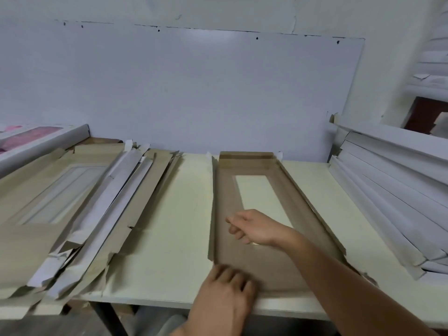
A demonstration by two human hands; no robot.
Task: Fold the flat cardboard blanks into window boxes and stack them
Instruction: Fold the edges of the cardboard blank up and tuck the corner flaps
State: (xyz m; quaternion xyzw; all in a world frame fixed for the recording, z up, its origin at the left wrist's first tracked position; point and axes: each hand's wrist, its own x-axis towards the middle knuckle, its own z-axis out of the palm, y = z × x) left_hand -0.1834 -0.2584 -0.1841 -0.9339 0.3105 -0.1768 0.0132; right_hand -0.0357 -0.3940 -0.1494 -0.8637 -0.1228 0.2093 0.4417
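One window box (264, 267) lies centre frame, half formed: side walls raised, near end unfolded. My left hand (228, 291) presses its near corner with fingers spread; my right hand (252, 227) hovers loosely curled, holding nothing. Flat blanks (80, 214) wait at left; stacking is outstanding.

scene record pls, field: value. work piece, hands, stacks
work piece: cardboard blank with window cutout, brown side up, long side flaps raised, on table
left hand: presses near left corner of blank, fingers flat
right hand: over the blank near the window, fingers loosely curled, holds nothing
left stack: flat blanks
right stack: folded white boxes
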